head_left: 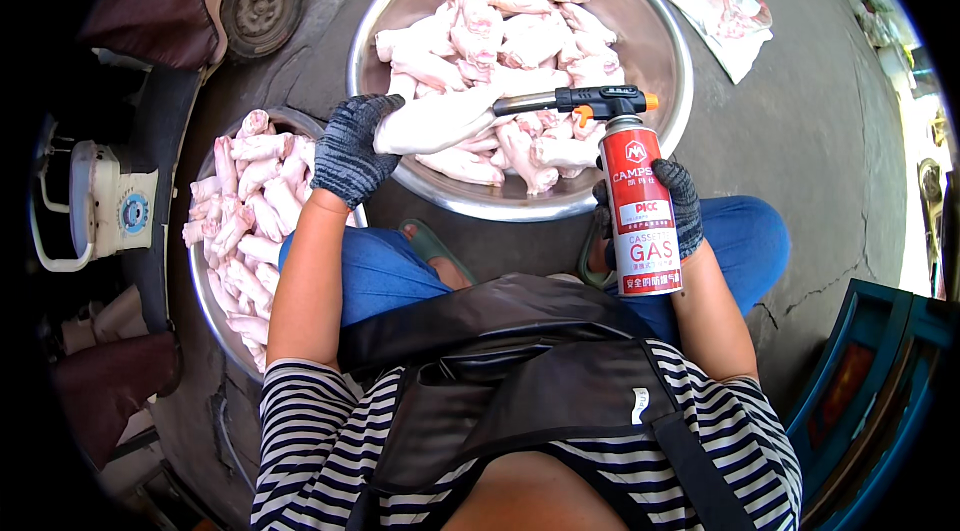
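Note:
My left hand (354,149), in a dark grey knitted glove, is closed around one end of a pale pig's trotter (440,123). The trotter is held out over the near part of a large metal basin (683,81) heaped with more trotters (530,39). My right hand (678,206), gloved the same way, grips an upright red and white gas torch (640,231). Its black burner head with orange parts points left, and the metal nozzle tip is at the trotter's right end. No flame can be made out.
At my left stands a second metal basin (212,306) full of trotters. A scooter wheel (262,6) is at the far left. White plastic bags (735,6) lie on the concrete floor beyond the large basin, to the right. A blue-green framed object (860,361) stands at the near right.

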`<move>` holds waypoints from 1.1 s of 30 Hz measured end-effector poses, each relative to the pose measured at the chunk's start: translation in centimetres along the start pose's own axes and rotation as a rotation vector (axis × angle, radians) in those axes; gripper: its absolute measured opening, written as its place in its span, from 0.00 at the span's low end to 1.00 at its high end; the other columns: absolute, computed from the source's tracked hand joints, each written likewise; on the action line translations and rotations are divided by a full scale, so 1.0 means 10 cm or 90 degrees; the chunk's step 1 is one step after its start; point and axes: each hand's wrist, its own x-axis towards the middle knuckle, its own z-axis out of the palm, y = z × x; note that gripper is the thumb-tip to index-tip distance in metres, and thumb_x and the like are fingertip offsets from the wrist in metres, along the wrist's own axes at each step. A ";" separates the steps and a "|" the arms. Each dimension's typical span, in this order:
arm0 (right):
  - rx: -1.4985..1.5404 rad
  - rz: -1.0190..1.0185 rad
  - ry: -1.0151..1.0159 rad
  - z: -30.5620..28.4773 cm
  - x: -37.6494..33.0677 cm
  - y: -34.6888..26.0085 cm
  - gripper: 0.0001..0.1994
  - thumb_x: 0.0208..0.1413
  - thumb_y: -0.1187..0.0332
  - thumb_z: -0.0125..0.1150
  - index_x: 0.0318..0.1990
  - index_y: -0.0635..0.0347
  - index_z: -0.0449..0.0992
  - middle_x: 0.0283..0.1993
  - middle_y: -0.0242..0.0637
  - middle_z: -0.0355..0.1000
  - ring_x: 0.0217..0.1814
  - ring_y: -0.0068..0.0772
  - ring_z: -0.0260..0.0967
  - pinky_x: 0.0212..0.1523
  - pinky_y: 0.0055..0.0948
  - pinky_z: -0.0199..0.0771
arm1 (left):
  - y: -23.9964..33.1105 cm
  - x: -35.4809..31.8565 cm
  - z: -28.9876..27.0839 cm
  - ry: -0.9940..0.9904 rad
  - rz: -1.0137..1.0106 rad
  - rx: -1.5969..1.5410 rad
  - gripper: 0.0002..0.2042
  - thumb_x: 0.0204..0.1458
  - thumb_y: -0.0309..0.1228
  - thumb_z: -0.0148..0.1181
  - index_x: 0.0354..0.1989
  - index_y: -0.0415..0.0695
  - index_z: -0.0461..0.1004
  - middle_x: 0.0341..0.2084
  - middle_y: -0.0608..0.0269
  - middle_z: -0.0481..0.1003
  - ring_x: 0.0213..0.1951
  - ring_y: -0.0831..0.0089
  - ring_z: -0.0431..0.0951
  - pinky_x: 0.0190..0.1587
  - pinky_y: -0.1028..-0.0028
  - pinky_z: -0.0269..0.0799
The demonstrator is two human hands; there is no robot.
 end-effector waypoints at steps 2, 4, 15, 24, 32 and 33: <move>-0.001 -0.009 0.008 -0.04 0.00 -0.01 0.33 0.41 0.55 0.67 0.52 0.68 0.64 0.39 0.56 0.72 0.35 0.49 0.75 0.36 0.41 0.81 | 0.01 0.00 -0.01 -0.009 0.004 -0.008 0.23 0.35 0.30 0.65 0.46 0.45 0.74 0.41 0.55 0.75 0.45 0.56 0.73 0.53 0.63 0.67; 0.002 -0.034 0.028 -0.09 -0.01 0.00 0.34 0.41 0.54 0.67 0.52 0.69 0.64 0.39 0.56 0.72 0.35 0.49 0.75 0.36 0.41 0.81 | 0.02 0.00 -0.01 -0.023 0.004 -0.029 0.24 0.35 0.30 0.65 0.46 0.45 0.74 0.41 0.55 0.75 0.45 0.56 0.73 0.53 0.64 0.67; 0.032 -0.008 -0.022 -0.17 -0.03 -0.03 0.35 0.43 0.52 0.66 0.52 0.72 0.64 0.39 0.57 0.73 0.34 0.48 0.76 0.35 0.38 0.82 | -0.04 -0.02 0.03 -0.030 0.007 -0.059 0.27 0.32 0.28 0.67 0.47 0.45 0.73 0.42 0.55 0.74 0.46 0.56 0.73 0.54 0.64 0.67; 0.023 -0.014 -0.025 -0.20 -0.04 -0.02 0.36 0.44 0.50 0.64 0.54 0.72 0.63 0.40 0.58 0.73 0.35 0.48 0.77 0.35 0.38 0.82 | -0.02 -0.02 -0.01 -0.040 0.010 -0.054 0.28 0.31 0.27 0.67 0.48 0.46 0.73 0.42 0.56 0.74 0.46 0.56 0.73 0.54 0.64 0.66; 0.025 -0.007 -0.048 -0.21 -0.05 -0.02 0.36 0.45 0.50 0.63 0.54 0.71 0.63 0.40 0.58 0.73 0.36 0.50 0.76 0.36 0.42 0.81 | -0.04 -0.03 0.00 -0.035 0.015 -0.075 0.27 0.32 0.28 0.67 0.48 0.46 0.72 0.43 0.57 0.75 0.47 0.58 0.73 0.55 0.65 0.66; 0.027 -0.004 -0.050 -0.18 -0.06 -0.02 0.36 0.45 0.50 0.64 0.54 0.71 0.63 0.40 0.58 0.73 0.36 0.50 0.76 0.36 0.42 0.81 | -0.05 -0.03 0.01 -0.034 0.017 -0.079 0.27 0.32 0.28 0.67 0.48 0.46 0.72 0.43 0.57 0.75 0.47 0.58 0.73 0.55 0.65 0.66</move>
